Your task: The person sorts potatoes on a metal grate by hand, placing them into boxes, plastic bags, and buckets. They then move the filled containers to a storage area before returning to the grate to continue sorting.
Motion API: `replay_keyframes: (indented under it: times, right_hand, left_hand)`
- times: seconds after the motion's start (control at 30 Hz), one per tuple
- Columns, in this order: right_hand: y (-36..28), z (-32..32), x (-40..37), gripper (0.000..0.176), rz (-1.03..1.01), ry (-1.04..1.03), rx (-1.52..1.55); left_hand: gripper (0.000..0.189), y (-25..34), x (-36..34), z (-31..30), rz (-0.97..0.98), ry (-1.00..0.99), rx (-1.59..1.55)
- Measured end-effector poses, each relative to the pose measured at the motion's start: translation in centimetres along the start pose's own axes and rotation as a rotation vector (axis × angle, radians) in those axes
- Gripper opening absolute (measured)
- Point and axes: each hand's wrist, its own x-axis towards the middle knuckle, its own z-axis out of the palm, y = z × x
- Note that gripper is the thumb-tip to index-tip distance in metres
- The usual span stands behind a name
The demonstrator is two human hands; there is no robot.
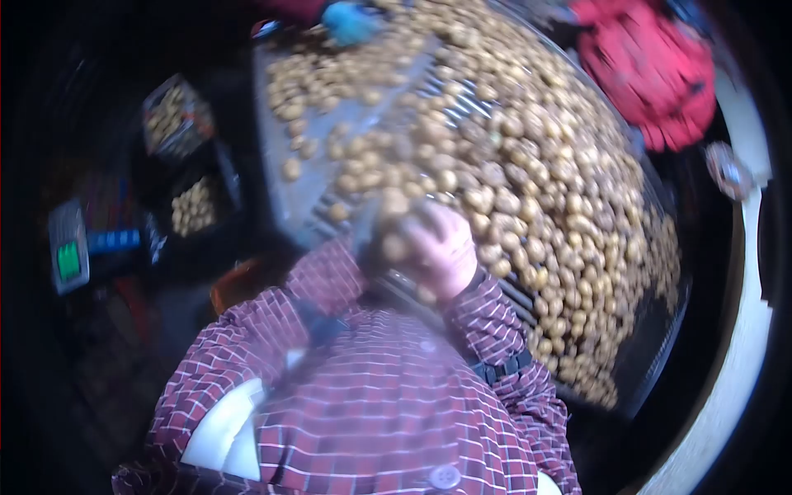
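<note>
My left hand (369, 233) is a grey, motion-blurred shape at the lower edge of the potato table; its fingers cannot be made out. Close beside it on the right, my right hand (446, 250) has its fingers curled inward around a potato (396, 247), though the fingertips are smeared. Another potato (394, 202) shows just above, between the hands. Many loose potatoes (528, 177) are heaped over the slatted table (289, 198), mostly beyond my hands and to the right.
At the top, a co-worker's blue-gloved hand (350, 23) is over the potatoes. Another person in a red jacket (648, 70) is at the upper right. To the left are a bag of potatoes (172, 117), a dark container of potatoes (193, 208) and a device with a green display (68, 258).
</note>
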Motion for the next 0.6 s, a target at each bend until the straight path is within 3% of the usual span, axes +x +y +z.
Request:
replay_keyframes:
  times: [0.2, 0.33, 0.47, 0.53, 0.6]
  right_hand:
    - [-3.6, 5.9, 1.9, 0.06, -0.179, -0.471, 0.227]
    - [-4.2, 10.7, 1.4, 0.069, -0.195, -0.512, 0.337]
    - [-4.3, 9.5, 2.9, 0.07, -0.17, -0.508, 0.431]
    - [-3.2, 9.1, 1.8, 0.072, -0.015, -0.483, 0.421]
    - [-1.4, 8.4, 0.0, 0.072, 0.098, -0.426, 0.302]
  left_hand:
    - [0.045, 0.1, -6.7, -0.7, 0.127, 0.3, -0.197]
    - [0.034, 0.7, -10.2, -2.2, 0.191, 0.521, -0.324]
    - [0.024, 2.2, -13.7, -4.8, 0.231, 0.832, -0.346]
    - [0.019, 2.7, -15.5, -6.3, 0.173, 0.977, -0.276]
    - [0.019, 3.1, -17.8, -7.8, -0.046, 1.109, -0.164]
